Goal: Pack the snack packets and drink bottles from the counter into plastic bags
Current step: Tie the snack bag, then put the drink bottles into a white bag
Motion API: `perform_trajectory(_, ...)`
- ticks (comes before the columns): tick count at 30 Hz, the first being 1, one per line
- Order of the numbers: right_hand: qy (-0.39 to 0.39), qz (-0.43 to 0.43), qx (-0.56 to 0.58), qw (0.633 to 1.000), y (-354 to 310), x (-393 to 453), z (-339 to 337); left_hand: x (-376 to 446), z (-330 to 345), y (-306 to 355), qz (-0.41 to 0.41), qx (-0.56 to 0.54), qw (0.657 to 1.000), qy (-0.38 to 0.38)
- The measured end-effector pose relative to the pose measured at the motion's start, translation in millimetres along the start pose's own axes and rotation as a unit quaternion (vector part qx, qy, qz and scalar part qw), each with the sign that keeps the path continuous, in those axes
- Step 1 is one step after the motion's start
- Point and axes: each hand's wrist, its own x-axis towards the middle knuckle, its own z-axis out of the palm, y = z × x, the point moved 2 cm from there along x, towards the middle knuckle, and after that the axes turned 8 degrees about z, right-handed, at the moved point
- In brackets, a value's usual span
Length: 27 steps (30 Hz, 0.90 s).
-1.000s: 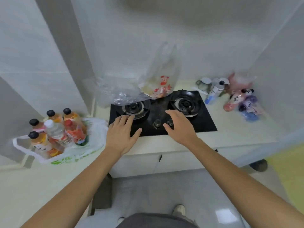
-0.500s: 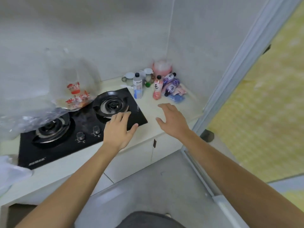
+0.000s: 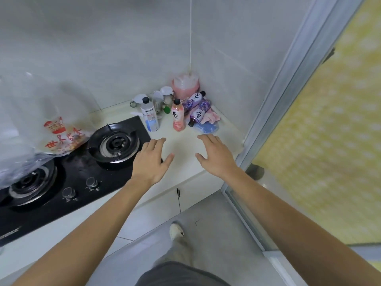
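Observation:
Drink bottles stand in the counter's far right corner: a clear bottle with a black cap [image 3: 150,115], a pink bottle [image 3: 178,116], and two purple bottles [image 3: 198,114] lying tilted on pink and blue packets [image 3: 206,127]. My left hand [image 3: 151,161] hovers open over the counter beside the stove's right edge. My right hand [image 3: 216,154] is open too, a little short of the blue packet. Both hold nothing. A clear plastic bag with red print [image 3: 59,135] stands on the stove at the left.
A black two-burner gas stove [image 3: 86,174] fills the counter's left part. Small jars and cups [image 3: 159,98] and a pink bagged bundle [image 3: 186,84] sit against the corner wall. A sliding door frame [image 3: 274,129] rises at the right. My shoe [image 3: 176,232] is on the floor below.
The view has swung right, away from the bag of bottles at the left. Both hands moved from the stove knobs across to the bare counter near the corner bottles.

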Motion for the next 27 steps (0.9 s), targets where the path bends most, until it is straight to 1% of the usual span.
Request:
perform_trajectory(4,-0.023,-0.003,-0.029,0.999,26,53,13,55,33,-11,-0.032,-0.053,0.998,-0.009)
perform_trajectory(7,-0.035,-0.002,-0.049,0.998,47,96,22,101,56,-20,-0.039,-0.06,0.997,-0.023)
perform_trajectory(10,-0.058,0.0,-0.065,0.996,61,139,28,144,67,-32,-0.054,-0.074,0.995,-0.032)
perform_trajectory(13,-0.071,-0.026,-0.098,0.992,72,185,37,185,70,-44,-0.061,-0.085,0.994,-0.033)
perform_trajectory(15,-0.069,-0.041,-0.125,0.989,78,212,46,210,73,-50,-0.091,-0.122,0.988,-0.031)
perform_trajectory(18,-0.041,-0.075,-0.171,0.982,83,248,61,240,82,-57,-0.155,-0.198,0.967,-0.025)
perform_trajectory(19,-0.044,-0.094,-0.179,0.978,84,262,66,250,87,-58,-0.167,-0.212,0.962,-0.028)
perform_trajectory(21,-0.076,-0.124,-0.172,0.974,85,290,77,267,98,-63,-0.183,-0.228,0.956,-0.034)
perform_trajectory(23,-0.121,-0.13,-0.17,0.969,87,314,84,282,107,-66,-0.205,-0.236,0.949,-0.035)
perform_trajectory(27,-0.178,-0.179,-0.195,0.948,95,344,103,301,124,-67,-0.237,-0.229,0.943,-0.038)
